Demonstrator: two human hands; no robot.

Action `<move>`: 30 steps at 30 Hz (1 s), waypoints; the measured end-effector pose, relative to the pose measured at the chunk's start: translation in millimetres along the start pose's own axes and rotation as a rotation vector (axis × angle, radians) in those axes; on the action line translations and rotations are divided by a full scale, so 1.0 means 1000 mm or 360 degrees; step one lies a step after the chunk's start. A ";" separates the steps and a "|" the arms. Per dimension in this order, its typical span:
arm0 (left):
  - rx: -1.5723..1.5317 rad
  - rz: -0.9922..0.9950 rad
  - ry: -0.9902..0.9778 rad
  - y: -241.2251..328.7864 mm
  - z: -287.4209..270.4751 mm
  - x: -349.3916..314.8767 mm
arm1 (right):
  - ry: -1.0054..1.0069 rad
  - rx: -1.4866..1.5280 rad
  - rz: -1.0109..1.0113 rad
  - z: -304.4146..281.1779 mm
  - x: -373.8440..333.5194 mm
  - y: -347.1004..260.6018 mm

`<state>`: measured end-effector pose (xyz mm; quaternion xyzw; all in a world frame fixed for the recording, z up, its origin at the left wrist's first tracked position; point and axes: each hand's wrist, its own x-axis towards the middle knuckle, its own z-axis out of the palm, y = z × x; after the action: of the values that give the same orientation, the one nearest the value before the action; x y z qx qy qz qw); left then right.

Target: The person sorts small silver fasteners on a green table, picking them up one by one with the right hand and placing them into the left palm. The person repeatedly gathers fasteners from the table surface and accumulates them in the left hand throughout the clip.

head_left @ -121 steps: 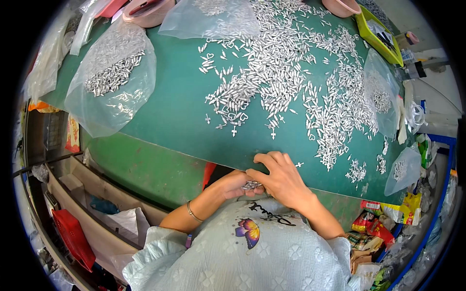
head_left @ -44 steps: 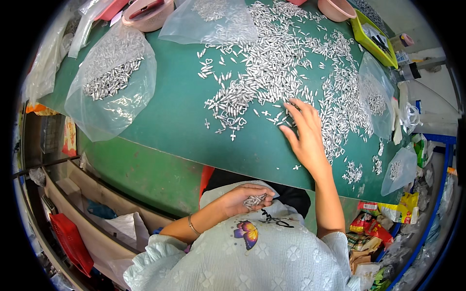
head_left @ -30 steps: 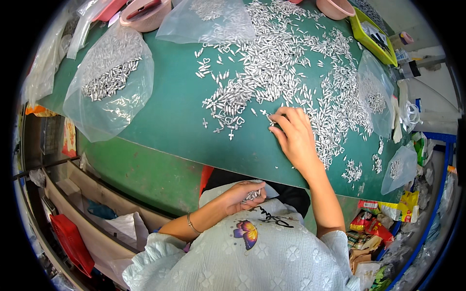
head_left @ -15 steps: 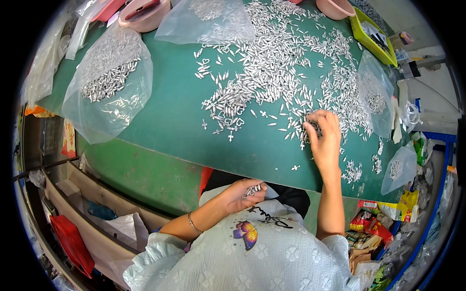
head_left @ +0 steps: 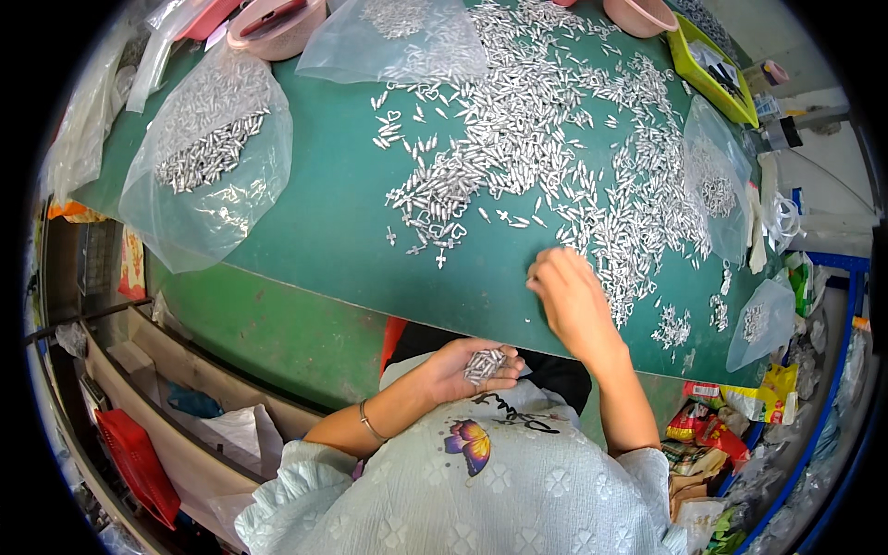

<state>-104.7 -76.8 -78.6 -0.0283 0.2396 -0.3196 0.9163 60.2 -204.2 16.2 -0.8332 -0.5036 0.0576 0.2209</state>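
Left hand: the left hand [head_left: 460, 370] is cupped, palm up, close to the body below the table edge. It holds a small bunch of shiny metal pieces [head_left: 484, 363].
Right hand: the right hand [head_left: 572, 298] lies on the green table [head_left: 314, 213], fingers bent down at the near edge of the big pile of metal pieces [head_left: 555, 139]. The fingertips are hidden under the hand, so I cannot tell if they pinch a piece.
Hard to see: the pieces are tiny. Some look like little tubes and some like hearts.
Around: a clear bag with metal pieces [head_left: 208, 148] lies far left. More clear bags [head_left: 717, 180] sit on the right. A yellow tray [head_left: 710, 69] is at the far corner.
Change: half a second ago the right hand was further right in the pile. Now it is nearer the middle. The left hand has stayed put.
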 end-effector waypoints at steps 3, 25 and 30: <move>0.0112 0.0002 0.0103 0.001 -0.001 0.005 | -0.0142 0.0229 -0.0133 -0.004 -0.010 -0.016; 0.0038 -0.0056 -0.0202 0.013 0.000 -0.004 | 0.0099 0.0288 0.0279 -0.002 -0.004 -0.009; 0.0015 -0.0043 -0.0177 0.013 -0.002 -0.007 | 0.0172 0.0142 0.0224 -0.003 -0.005 0.009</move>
<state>-102.9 -62.3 -80.6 -0.0451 0.1865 -0.3311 0.9239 66.4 -212.9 14.5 -0.8578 -0.4280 0.0502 0.2803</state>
